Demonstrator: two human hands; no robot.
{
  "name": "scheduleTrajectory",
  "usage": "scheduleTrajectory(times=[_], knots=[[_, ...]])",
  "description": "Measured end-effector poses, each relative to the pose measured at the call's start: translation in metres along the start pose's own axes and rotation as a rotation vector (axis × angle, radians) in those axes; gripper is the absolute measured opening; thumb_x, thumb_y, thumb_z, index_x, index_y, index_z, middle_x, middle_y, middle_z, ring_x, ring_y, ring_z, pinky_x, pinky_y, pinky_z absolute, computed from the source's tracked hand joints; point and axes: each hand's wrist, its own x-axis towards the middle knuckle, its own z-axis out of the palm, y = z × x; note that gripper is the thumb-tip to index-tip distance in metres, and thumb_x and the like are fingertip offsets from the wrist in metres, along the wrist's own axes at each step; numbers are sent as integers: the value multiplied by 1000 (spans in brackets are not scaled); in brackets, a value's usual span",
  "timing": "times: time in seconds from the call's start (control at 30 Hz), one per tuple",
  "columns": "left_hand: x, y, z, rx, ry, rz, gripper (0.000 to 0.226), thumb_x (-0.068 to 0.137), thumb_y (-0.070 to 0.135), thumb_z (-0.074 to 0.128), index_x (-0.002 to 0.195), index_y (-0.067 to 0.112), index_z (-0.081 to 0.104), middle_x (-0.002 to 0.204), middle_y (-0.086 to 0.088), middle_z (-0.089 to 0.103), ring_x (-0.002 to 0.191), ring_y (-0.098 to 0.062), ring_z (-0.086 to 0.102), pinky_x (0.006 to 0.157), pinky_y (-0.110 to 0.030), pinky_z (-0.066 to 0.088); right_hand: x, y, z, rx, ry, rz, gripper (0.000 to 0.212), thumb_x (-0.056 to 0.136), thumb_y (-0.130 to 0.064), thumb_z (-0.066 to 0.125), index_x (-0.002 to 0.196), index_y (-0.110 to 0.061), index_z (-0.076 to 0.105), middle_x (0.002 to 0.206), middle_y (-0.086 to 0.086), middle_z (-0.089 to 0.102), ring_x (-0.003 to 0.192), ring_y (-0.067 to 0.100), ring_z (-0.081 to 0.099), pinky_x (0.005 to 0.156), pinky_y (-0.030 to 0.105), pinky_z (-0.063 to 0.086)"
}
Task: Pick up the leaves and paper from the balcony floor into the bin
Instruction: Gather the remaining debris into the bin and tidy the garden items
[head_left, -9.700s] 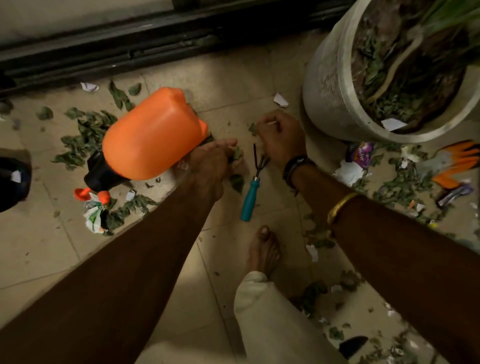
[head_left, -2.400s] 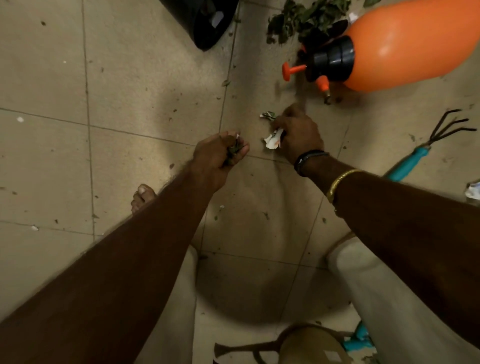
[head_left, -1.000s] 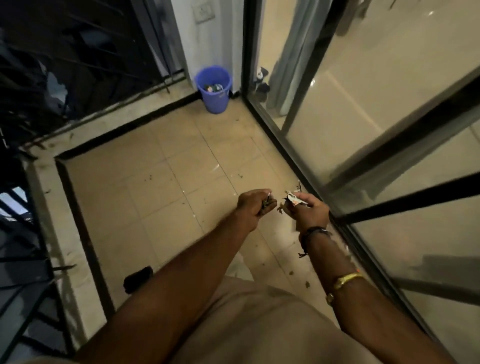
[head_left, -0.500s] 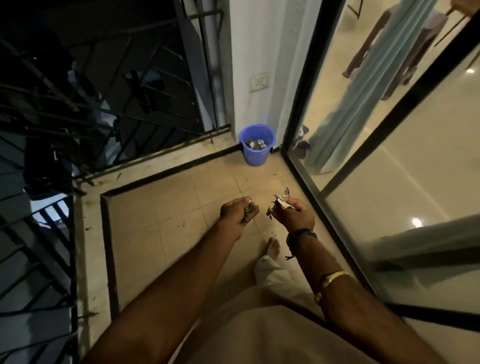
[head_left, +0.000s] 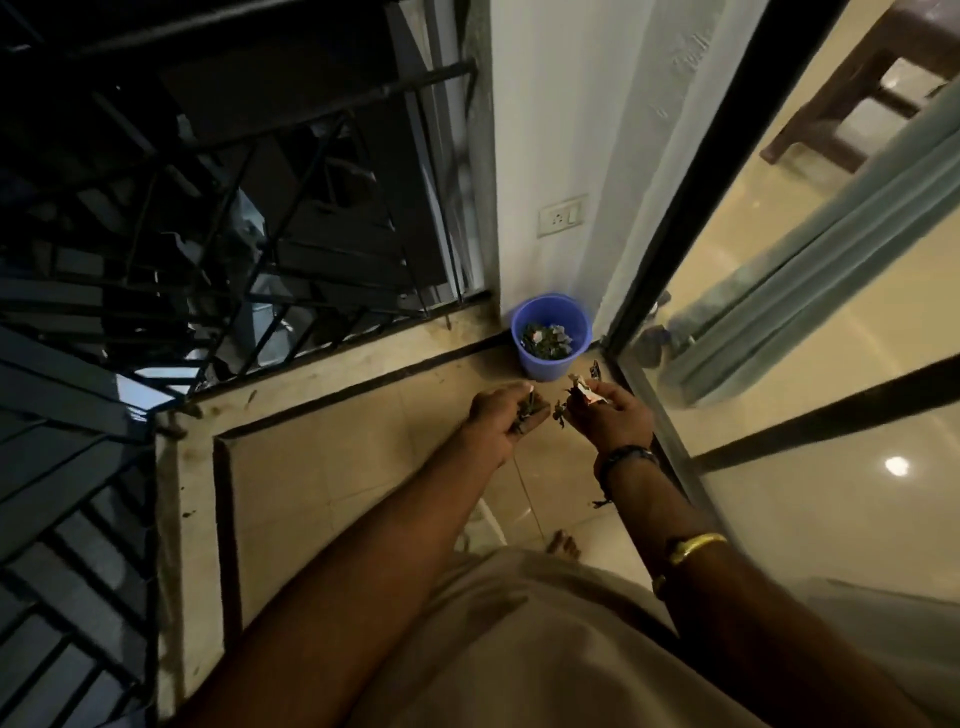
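A blue bin (head_left: 551, 358) stands in the far corner of the balcony, against the white wall, with leaves and paper scraps (head_left: 546, 340) inside. My left hand (head_left: 506, 418) is held out in front of it and grips a small bunch of dark leaves (head_left: 525, 415). Beside it, my right hand (head_left: 613, 415) holds a crumpled piece of paper with leaves (head_left: 581, 396). Both hands hover above the floor, short of the bin.
A black metal railing (head_left: 260, 208) and a raised ledge (head_left: 171, 519) bound the balcony on the left and far side. A glass sliding door with a black frame (head_left: 670, 457) runs along the right. A wall socket (head_left: 561, 215) sits above the bin. Beige floor tiles (head_left: 332, 467) lie ahead.
I have risen from the littered floor and moved toward the corner. The bin now appears closer and just beyond my hands, which still carry the leaves and paper.
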Motion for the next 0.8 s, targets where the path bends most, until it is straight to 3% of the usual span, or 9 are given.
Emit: scheduleTrajectory(times=[0.2, 0.3, 0.4, 0.5, 0.6, 0.73, 0.8], knots=[[98, 71, 36, 132, -25, -67, 9, 94, 5, 62, 87, 0, 63, 84, -18, 65, 74, -21, 65, 85, -40, 59, 82, -28, 65, 42, 116, 2, 30, 83, 19, 62, 79, -10, 69, 81, 15, 66, 68, 22, 65, 53, 22, 57], [146, 106, 52, 240, -68, -130, 21, 92, 6, 65, 111, -3, 66, 103, -20, 70, 82, -20, 71, 76, -36, 62, 120, -34, 100, 112, 193, 37, 26, 82, 16, 66, 79, -9, 70, 81, 14, 67, 67, 23, 66, 63, 31, 62], [190, 136, 64, 319, -64, -203, 31, 91, 6, 67, 120, -3, 63, 118, -24, 66, 98, -27, 69, 68, -34, 62, 159, -32, 129, 189, 288, 108, 24, 83, 13, 68, 80, -10, 72, 86, 18, 70, 73, 28, 70, 74, 41, 63], [236, 155, 78, 373, -109, -266, 34, 92, 8, 66, 125, -1, 61, 124, -24, 64, 98, -28, 69, 80, -38, 61, 202, -26, 153, 222, 361, 150, 27, 82, 14, 67, 81, -13, 74, 95, 22, 71, 82, 33, 71, 78, 44, 61], [284, 161, 92, 462, -126, -282, 34, 96, 9, 61, 129, -2, 58, 105, -18, 68, 73, -21, 70, 91, -40, 54, 249, -16, 167, 245, 411, 188, 27, 80, 14, 71, 80, -14, 74, 93, 20, 72, 83, 33, 71, 76, 42, 62], [358, 149, 109, 544, -132, -308, 28, 101, 12, 54, 128, 6, 54, 70, -7, 74, 54, -14, 70, 77, -35, 51, 324, 8, 169, 260, 442, 253, 22, 77, 10, 77, 88, -10, 75, 90, 15, 73, 77, 28, 73, 66, 32, 61], [401, 133, 114, 597, -98, -312, 32, 100, 14, 55, 131, 6, 53, 78, -10, 73, 59, -15, 71, 77, -36, 55, 368, 32, 163, 215, 446, 273, 22, 76, 3, 81, 94, -9, 77, 92, 14, 75, 77, 27, 74, 68, 33, 62]])
